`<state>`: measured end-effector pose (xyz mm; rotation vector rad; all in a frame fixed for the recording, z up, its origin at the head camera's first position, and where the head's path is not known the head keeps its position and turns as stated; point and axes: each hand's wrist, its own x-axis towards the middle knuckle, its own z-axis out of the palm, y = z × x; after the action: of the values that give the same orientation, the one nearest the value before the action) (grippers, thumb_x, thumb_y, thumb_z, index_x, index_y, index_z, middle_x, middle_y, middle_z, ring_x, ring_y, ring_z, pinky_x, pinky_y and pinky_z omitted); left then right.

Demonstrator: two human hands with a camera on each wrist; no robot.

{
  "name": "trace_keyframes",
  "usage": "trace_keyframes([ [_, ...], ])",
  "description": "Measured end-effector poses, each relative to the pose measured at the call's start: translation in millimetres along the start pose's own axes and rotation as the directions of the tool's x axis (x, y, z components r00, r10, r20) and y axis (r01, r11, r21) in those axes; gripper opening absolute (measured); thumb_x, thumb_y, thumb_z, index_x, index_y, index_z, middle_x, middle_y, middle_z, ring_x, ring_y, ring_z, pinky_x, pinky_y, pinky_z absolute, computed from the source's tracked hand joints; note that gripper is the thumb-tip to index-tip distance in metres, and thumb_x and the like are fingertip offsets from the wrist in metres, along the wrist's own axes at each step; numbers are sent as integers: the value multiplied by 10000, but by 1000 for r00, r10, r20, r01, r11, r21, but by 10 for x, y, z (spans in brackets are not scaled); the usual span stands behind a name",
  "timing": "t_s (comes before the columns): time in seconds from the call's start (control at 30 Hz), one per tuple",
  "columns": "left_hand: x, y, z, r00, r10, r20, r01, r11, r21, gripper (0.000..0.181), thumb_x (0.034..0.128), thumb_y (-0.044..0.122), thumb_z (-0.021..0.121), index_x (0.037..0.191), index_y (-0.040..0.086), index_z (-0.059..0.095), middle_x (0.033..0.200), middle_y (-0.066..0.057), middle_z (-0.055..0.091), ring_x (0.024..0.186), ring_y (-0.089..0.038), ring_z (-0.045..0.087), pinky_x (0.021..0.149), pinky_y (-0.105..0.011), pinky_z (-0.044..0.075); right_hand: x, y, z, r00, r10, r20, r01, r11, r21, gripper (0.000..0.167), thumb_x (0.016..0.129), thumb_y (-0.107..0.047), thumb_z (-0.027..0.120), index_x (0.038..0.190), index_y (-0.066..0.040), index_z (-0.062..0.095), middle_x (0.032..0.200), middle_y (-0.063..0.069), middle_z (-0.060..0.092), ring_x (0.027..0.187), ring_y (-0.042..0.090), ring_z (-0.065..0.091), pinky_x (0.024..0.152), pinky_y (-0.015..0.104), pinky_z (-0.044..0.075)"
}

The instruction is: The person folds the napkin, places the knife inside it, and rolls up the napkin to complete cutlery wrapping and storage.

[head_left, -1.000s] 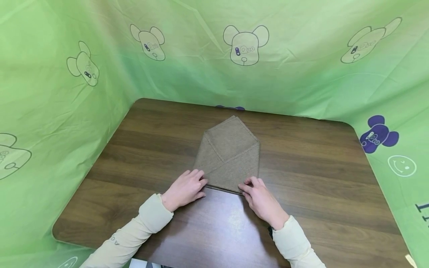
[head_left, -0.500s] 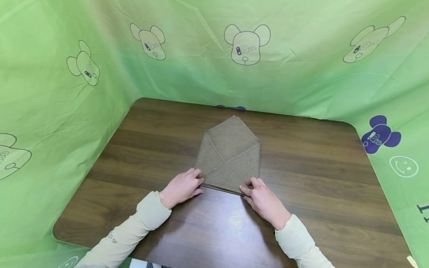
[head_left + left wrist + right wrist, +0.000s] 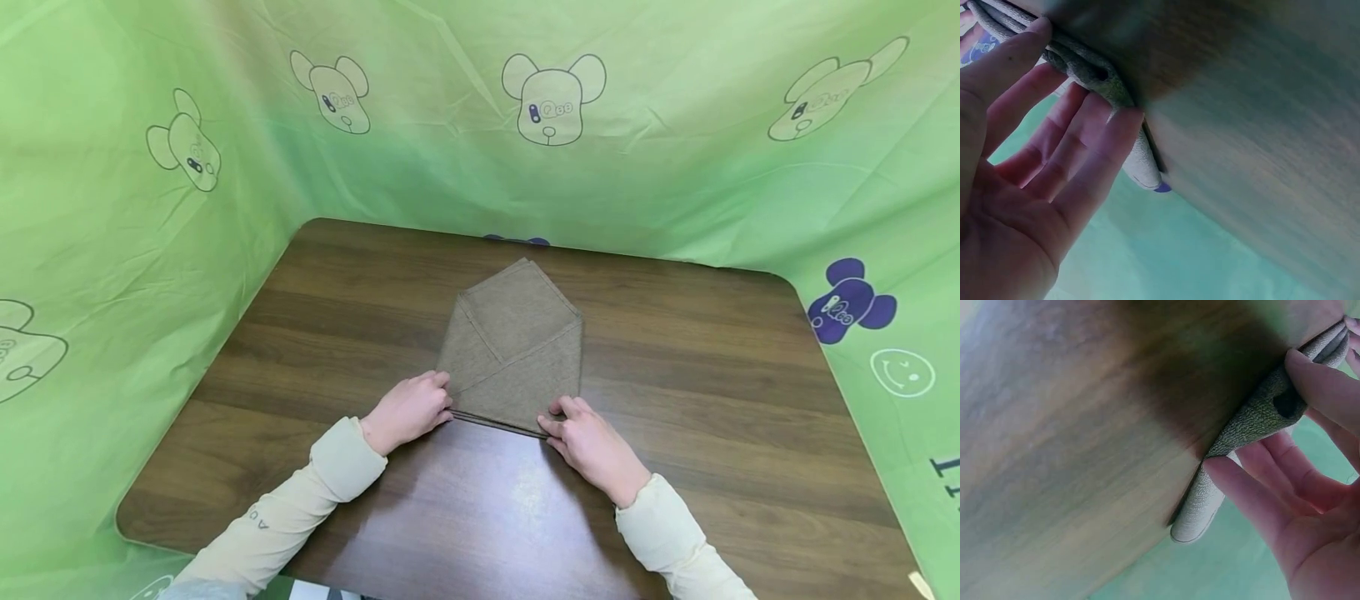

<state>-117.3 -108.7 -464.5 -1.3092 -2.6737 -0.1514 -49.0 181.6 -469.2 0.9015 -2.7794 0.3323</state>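
Note:
A folded brown cloth (image 3: 517, 358) lies flat on the wooden table, its far end a blunt point and its near edge straight. Hem lines cross its top layer. At the near left corner my left hand (image 3: 411, 407) pinches the edge, thumb at the front and fingers on top. My right hand (image 3: 596, 446) pinches the near right corner in the same way. Seen from the left wrist, the stacked layers of the cloth (image 3: 1094, 72) run between thumb and fingers. The right wrist view shows the cloth's folded edge (image 3: 1254, 415) against thumb and fingertips.
The brown wooden table (image 3: 697, 375) has rounded corners. Green printed fabric (image 3: 420, 167) hangs behind it and at both sides. Below the table's front edge, a white object (image 3: 309, 590) shows partly.
My left hand has slid slightly left along the near edge to the cloth's corner, and its fingers have drawn closer together. The right hand and the cloth have barely moved.

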Motion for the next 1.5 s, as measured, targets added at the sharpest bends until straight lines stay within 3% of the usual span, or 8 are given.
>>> trace_keyframes([
  [0.27, -3, 47, 41, 996, 30, -85, -25, 998, 62, 229, 733, 76, 702, 541, 126, 588, 712, -36, 514, 635, -219, 544, 510, -338, 497, -10, 13, 12, 999, -30, -20, 29, 999, -38, 239, 744, -59, 789, 980, -60, 752, 984, 109, 667, 881, 276, 618, 746, 385, 544],
  [0.67, -11, 39, 93, 991, 10, -135, 4, 995, 102, 162, 718, 67, 689, 608, 126, 585, 710, -7, 519, 649, -198, 550, 516, -323, 467, -11, 28, 38, 997, -29, -66, 26, 999, -41, 170, 762, -18, 734, 930, -31, 752, 941, 98, 704, 850, 272, 650, 687, 382, 558],
  [0.97, -45, 38, 130, 989, -28, -144, 40, 996, 85, 152, 765, 71, 651, 660, 119, 551, 749, -14, 528, 692, -204, 535, 559, -311, 462, 0, 54, 47, 990, -67, -121, 61, 997, -53, 109, 729, 21, 697, 817, -43, 690, 845, 54, 716, 777, 236, 668, 653, 341, 559],
  [1.3, -46, 48, 93, 989, -44, -139, 60, 992, 110, 140, 798, 105, 646, 725, 123, 528, 702, 3, 549, 689, -202, 551, 580, -320, 426, -18, 84, 42, 988, -52, -147, 50, 999, -16, 102, 756, 13, 684, 844, -34, 705, 817, 46, 725, 749, 215, 680, 648, 319, 561],
  [1.5, -49, 16, 70, 991, -65, -115, 70, 997, 36, 149, 796, 81, 628, 731, 128, 503, 673, 22, 536, 678, -183, 530, 597, -311, 415, -10, 94, 42, 987, -30, -160, 29, 1000, -13, 95, 763, 20, 668, 763, -72, 642, 734, 1, 684, 715, 204, 672, 618, 328, 545],
])
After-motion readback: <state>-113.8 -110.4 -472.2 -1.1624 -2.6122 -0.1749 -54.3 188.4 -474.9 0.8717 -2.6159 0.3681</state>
